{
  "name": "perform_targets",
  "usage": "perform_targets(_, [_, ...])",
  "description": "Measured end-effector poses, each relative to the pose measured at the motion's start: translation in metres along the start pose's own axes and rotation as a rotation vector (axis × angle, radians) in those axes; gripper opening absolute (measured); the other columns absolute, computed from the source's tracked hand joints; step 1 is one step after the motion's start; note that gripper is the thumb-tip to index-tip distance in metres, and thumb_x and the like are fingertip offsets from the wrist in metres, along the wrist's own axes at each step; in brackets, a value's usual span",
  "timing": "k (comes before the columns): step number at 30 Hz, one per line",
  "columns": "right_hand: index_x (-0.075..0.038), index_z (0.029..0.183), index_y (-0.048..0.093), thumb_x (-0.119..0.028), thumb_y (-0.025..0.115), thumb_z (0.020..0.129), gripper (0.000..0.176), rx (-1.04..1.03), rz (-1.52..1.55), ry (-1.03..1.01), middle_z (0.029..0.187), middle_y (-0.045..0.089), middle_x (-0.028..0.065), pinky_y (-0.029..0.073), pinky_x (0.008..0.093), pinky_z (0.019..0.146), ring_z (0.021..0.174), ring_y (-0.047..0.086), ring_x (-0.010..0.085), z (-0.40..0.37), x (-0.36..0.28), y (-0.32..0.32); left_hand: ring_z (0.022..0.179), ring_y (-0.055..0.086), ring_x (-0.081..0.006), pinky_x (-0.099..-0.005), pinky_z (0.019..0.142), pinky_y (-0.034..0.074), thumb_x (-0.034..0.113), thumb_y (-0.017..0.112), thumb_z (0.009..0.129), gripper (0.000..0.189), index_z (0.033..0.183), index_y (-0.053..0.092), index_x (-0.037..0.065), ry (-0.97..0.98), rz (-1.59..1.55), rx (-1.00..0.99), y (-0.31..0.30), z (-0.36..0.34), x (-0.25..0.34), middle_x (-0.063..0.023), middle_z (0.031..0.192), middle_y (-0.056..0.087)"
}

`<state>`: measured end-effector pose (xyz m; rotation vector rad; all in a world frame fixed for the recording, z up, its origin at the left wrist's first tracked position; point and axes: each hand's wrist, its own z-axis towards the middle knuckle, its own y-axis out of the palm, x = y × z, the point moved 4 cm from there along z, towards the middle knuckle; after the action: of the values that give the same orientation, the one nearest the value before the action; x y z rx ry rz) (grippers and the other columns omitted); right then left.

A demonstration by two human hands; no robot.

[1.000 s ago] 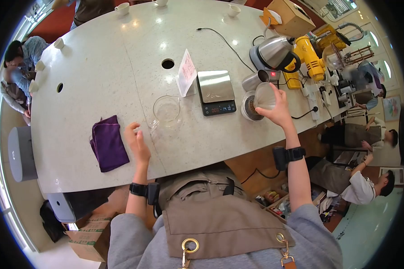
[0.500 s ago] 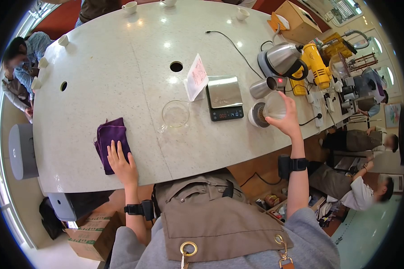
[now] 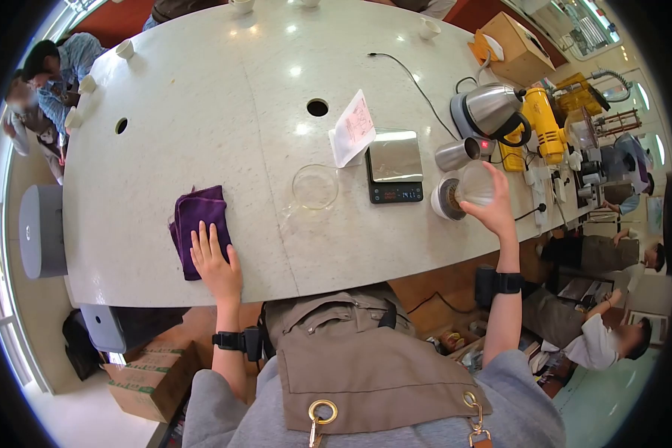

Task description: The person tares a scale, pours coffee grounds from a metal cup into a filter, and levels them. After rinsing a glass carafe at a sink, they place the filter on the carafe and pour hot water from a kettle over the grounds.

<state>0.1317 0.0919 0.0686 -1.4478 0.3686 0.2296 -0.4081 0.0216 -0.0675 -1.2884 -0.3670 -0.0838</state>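
Left hand (image 3: 218,275): laid open on cloth (image 3: 203,204)
Right hand (image 3: 496,211): clamped on clear cup (image 3: 475,184)
Both: near counter's (image 3: 343,250) front edge

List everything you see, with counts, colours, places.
Table: one, whitish, centre
Scale: one, silver-black, on table
Packet: one, white-red, beside scale
Glass vessel: one, clear, by packet
Cloth: one, purple, table's left
Metal cup: one, silver, by kettle
Kettle: one, silver, beyond scale
Machine: one, yellow, by kettle
Container: one, white, near metal cup
Cone: one, translucent, by container
Teacups: at least six, white, table edge
Boxes: two, brown, far right, lower left
Rounded unit: one, grey, left
Bystanders: several, left and right
Clutter: uncountable, mixed, right
Apron: one, brown, on wearer
Left hand: one, on cloth
Right hand: one, holding cone
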Motion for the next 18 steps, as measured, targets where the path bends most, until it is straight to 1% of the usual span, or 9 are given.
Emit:
perform_targets(3, [-0.012, 0.138, 0.046, -0.027, 0.086, 0.056, 0.093, 0.036, 0.020, -0.094, 0.133, 0.044, 0.0152, 0.039, 0.0433, 0.106, 0.124, 0.046, 0.0335, 0.004, -0.040, -0.022, 0.144, 0.028, -0.0309, -0.0491, 0.115, 0.022, 0.018, 0.053, 0.089, 0.053, 0.141, 0.047, 0.010, -0.006, -0.001, 0.001, 0.001, -0.001, -0.001, -0.0077, 0.153, 0.037])
perform_targets(5, [-0.011, 0.138, 0.045, -0.027, 0.086, 0.054, 0.095, 0.041, 0.010, -0.237, 0.136, 0.045, 0.0132, 0.037, 0.0424, 0.108, 0.126, 0.046, 0.0324, 0.007, -0.085, -0.041, 0.144, 0.028, -0.0309, -0.0490, 0.115, 0.022, 0.018, 0.053, 0.089, 0.053, 0.141, 0.047, 0.010, -0.007, 0.004, -0.001, 0.001, 0.000, -0.002, -0.0077, 0.153, 0.037])
perform_targets(6, [-0.011, 0.138, 0.045, -0.027, 0.086, 0.054, 0.095, 0.037, 0.010, -0.239, 0.136, 0.045, 0.0132, 0.037, 0.0424, 0.108, 0.126, 0.046, 0.0324, 0.008, -0.107, -0.049, 0.143, 0.028, -0.0308, -0.0489, 0.115, 0.023, 0.019, 0.053, 0.089, 0.053, 0.141, 0.047, 0.010, -0.007, 0.006, -0.001, 0.001, 0.000, -0.001, -0.0077, 0.153, 0.037])
perform_targets(8, [-0.011, 0.139, 0.044, -0.029, 0.085, 0.053, 0.096, -0.093, 0.183, -0.309, 0.138, 0.044, 0.0129, 0.036, 0.0429, 0.109, 0.128, 0.044, 0.0316, 0.008, -0.156, -0.051, 0.143, 0.028, -0.0308, -0.0488, 0.115, 0.023, 0.019, 0.053, 0.089, 0.053, 0.141, 0.046, 0.010, -0.011, 0.005, -0.001, 0.001, -0.001, -0.002, -0.0077, 0.153, 0.037])
perform_targets(9, [-0.011, 0.139, 0.044, -0.029, 0.085, 0.053, 0.096, -0.097, 0.180, -0.314, 0.138, 0.044, 0.0129, 0.036, 0.0429, 0.109, 0.128, 0.044, 0.0316, 0.010, -0.174, -0.046, 0.143, 0.029, -0.0306, -0.0487, 0.115, 0.023, 0.019, 0.053, 0.089, 0.053, 0.141, 0.046, 0.010, -0.007, 0.002, 0.003, 0.001, -0.001, -0.002, -0.0077, 0.153, 0.037])
perform_targets(11, [-0.014, 0.140, 0.043, -0.031, 0.084, 0.053, 0.098, -0.201, 0.213, -0.551, 0.138, 0.044, 0.0148, 0.039, 0.0450, 0.106, 0.128, 0.045, 0.0347, 0.012, -0.218, -0.029, 0.143, 0.029, -0.0304, -0.0487, 0.115, 0.023, 0.019, 0.053, 0.089, 0.054, 0.141, 0.046, 0.010, -0.015, -0.003, 0.013, 0.000, -0.001, -0.001, -0.0076, 0.153, 0.037])
perform_targets(12, [-0.014, 0.140, 0.043, -0.031, 0.084, 0.053, 0.098, -0.206, 0.211, -0.562, 0.138, 0.044, 0.0148, 0.039, 0.0450, 0.106, 0.128, 0.045, 0.0347, 0.013, -0.234, -0.019, 0.143, 0.029, -0.0302, -0.0486, 0.115, 0.022, 0.019, 0.053, 0.089, 0.053, 0.141, 0.046, 0.010, -0.012, -0.005, 0.012, -0.001, -0.001, 0.000, -0.0074, 0.153, 0.037])
perform_targets(14, [-0.020, 0.141, 0.042, -0.032, 0.084, 0.054, 0.097, -0.322, 0.240, -0.572, 0.139, 0.042, 0.0189, 0.042, 0.0481, 0.102, 0.127, 0.044, 0.0402, 0.013, -0.261, 0.004, 0.143, 0.029, -0.0298, -0.0486, 0.116, 0.022, 0.020, 0.053, 0.089, 0.053, 0.141, 0.047, 0.010, -0.011, -0.008, 0.018, -0.003, 0.000, 0.000, -0.0068, 0.153, 0.038])
perform_targets(18, [-0.026, 0.141, 0.042, -0.033, 0.083, 0.054, 0.097, -0.333, 0.184, -0.611, 0.140, 0.038, 0.0237, 0.043, 0.0510, 0.101, 0.126, 0.043, 0.0447, 0.018, -0.290, 0.039, 0.142, 0.031, -0.0298, -0.0478, 0.116, 0.022, 0.020, 0.055, 0.088, 0.052, 0.138, 0.049, 0.009, -0.030, -0.029, 0.024, -0.003, 0.000, -0.003, -0.0075, 0.152, 0.039])
